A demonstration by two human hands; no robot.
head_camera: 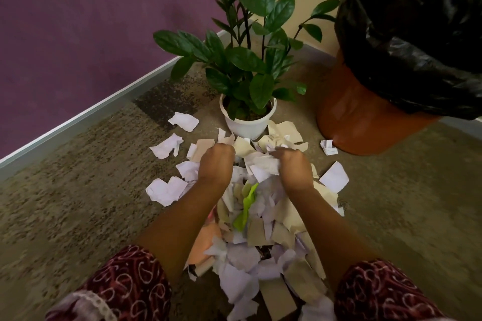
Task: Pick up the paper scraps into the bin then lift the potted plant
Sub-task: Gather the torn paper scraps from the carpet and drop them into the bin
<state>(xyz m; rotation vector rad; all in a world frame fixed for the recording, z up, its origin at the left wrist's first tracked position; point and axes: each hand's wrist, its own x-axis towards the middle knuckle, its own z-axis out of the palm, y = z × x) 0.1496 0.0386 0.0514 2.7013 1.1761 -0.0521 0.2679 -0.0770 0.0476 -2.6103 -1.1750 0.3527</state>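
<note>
A heap of white, beige and green paper scraps (260, 232) covers the carpet in front of me. My left hand (216, 161) is closed around scraps at the heap's far end. My right hand (292, 164) grips a bunch of white scraps beside it. Just beyond both hands stands the potted plant (247, 122), dark green leaves in a white pot. The bin (365, 122), orange with a black liner (417, 41), stands at the right, a little behind the plant.
Loose scraps (167, 147) lie scattered left of the heap, one (334, 177) to its right, and a crumpled one (328, 147) at the bin's base. A purple wall with a pale skirting board (86, 114) runs along the left; a cream wall stands behind.
</note>
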